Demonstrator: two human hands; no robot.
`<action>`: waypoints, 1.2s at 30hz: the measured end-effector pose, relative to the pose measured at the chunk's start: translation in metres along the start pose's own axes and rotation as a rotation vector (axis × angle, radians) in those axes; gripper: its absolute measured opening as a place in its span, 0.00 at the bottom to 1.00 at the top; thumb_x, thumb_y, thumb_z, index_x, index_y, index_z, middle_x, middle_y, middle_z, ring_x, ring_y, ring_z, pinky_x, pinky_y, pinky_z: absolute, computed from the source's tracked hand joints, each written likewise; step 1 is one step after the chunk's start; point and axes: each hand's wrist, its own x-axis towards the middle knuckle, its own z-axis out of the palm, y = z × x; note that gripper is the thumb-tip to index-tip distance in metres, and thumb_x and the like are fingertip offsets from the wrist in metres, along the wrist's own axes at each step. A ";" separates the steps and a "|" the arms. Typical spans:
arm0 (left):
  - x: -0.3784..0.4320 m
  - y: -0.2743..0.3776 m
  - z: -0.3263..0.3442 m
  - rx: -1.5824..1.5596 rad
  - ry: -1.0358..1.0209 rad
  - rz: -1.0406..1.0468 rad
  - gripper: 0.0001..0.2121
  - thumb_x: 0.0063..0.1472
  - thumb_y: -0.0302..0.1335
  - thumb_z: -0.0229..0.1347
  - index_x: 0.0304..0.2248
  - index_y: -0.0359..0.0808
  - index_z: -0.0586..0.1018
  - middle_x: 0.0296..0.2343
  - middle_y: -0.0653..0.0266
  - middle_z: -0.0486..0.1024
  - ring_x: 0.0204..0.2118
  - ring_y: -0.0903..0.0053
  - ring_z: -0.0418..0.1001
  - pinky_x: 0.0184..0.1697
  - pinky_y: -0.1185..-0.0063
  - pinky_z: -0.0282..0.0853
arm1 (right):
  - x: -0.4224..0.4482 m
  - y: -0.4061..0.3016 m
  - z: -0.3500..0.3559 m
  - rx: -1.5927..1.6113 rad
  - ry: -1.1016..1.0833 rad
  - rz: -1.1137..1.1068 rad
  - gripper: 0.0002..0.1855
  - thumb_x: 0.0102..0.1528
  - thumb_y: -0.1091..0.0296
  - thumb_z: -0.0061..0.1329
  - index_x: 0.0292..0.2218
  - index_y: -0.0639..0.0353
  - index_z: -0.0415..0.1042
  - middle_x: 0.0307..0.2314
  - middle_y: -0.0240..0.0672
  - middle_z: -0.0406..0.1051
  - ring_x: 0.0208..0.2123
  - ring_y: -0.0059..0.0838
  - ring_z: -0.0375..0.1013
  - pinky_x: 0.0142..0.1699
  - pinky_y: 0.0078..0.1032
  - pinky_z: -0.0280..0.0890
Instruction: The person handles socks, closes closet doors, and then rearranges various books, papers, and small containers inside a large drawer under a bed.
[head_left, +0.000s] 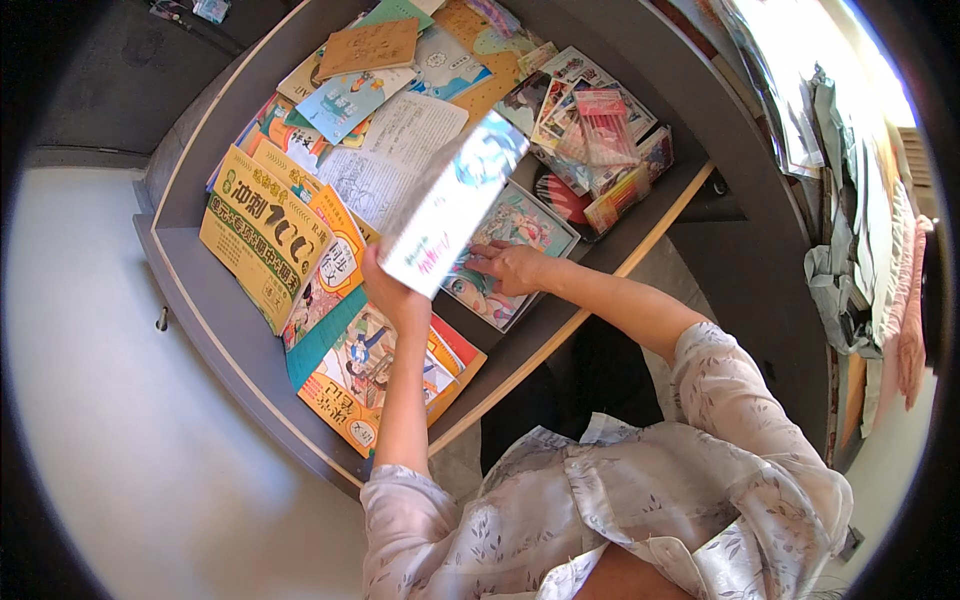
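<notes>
My left hand (396, 294) grips the near end of a white cardboard box (446, 217) printed with a teal-haired cartoon figure and pink lettering. The box is held tilted above the desk; whether it is a full box or a lid cannot be told. My right hand (517, 268) rests with fingers spread on an illustrated flat box (525, 225) lying near the desk's front edge. Its top carries pictures of teal-haired characters, partly covered by my fingers and the white box. Behind the white box lies an open notebook (411, 127) with handwritten pages.
Yellow workbooks (259, 240) lean at the left, and an orange-edged textbook (360, 367) lies nearer. Several booklets (356, 101) and a brown notebook (369, 49) are piled at the back. Picture cards and a pink packet (602, 124) sit at the right. Grey side panels (697, 82) border the desk.
</notes>
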 end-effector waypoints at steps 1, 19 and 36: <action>-0.009 0.003 -0.001 -0.016 -0.023 -0.018 0.33 0.47 0.38 0.60 0.48 0.29 0.60 0.42 0.47 0.63 0.47 0.57 0.61 0.50 0.67 0.55 | -0.003 0.013 -0.002 0.075 0.016 -0.025 0.34 0.46 0.62 0.47 0.56 0.44 0.54 0.55 0.42 0.50 0.52 0.44 0.59 0.53 0.31 0.59; -0.061 -0.004 -0.003 0.275 -0.204 0.526 0.32 0.45 0.19 0.55 0.49 0.29 0.54 0.48 0.45 0.54 0.53 0.47 0.53 0.56 0.60 0.52 | -0.036 0.089 -0.094 1.184 0.510 0.222 0.28 0.47 0.50 0.51 0.42 0.65 0.71 0.31 0.36 0.72 0.33 0.27 0.68 0.40 0.22 0.62; -0.095 -0.001 0.013 -0.439 -0.212 -0.643 0.30 0.57 0.33 0.53 0.54 0.30 0.54 0.51 0.52 0.58 0.53 0.66 0.58 0.54 0.69 0.54 | -0.055 0.094 -0.054 0.975 0.091 0.395 0.29 0.39 0.69 0.57 0.45 0.63 0.67 0.31 0.37 0.69 0.32 0.25 0.70 0.33 0.22 0.66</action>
